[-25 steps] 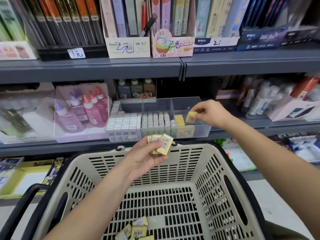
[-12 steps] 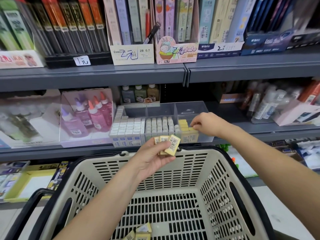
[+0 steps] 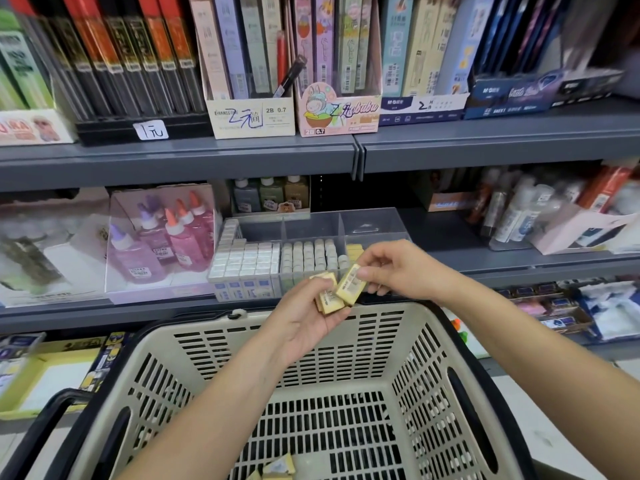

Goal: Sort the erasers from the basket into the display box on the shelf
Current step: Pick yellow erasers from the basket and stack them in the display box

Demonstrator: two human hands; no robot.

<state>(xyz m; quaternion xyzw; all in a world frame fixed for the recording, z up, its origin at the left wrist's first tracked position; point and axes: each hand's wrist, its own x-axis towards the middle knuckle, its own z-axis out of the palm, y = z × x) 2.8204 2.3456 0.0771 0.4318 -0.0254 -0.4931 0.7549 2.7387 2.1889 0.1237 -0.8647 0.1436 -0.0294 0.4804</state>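
Observation:
My left hand (image 3: 304,320) holds a small stack of yellow erasers (image 3: 327,299) above the far rim of the beige basket (image 3: 408,372). My right hand (image 3: 398,268) pinches the top yellow eraser (image 3: 351,284) of that stack by its upper end. Behind both hands, the clear display box (image 3: 374,223) sits on the grey shelf with white erasers in its left and middle sections and a few yellow erasers (image 3: 354,251) in its right section. More yellow erasers (image 3: 277,469) lie on the basket floor at the bottom edge.
Pink glue bottles (image 3: 173,240) stand in a clear box left of the display box. Bottles and packets (image 3: 519,213) crowd the shelf to the right. Pencil-lead boxes (image 3: 252,81) fill the upper shelf. The basket's black handle (image 3: 45,420) runs along its left side.
My right hand left the display box's right section, where it set down a yellow eraser, and came back to my left hand; it now pinches the top eraser there. The view shifted slightly.

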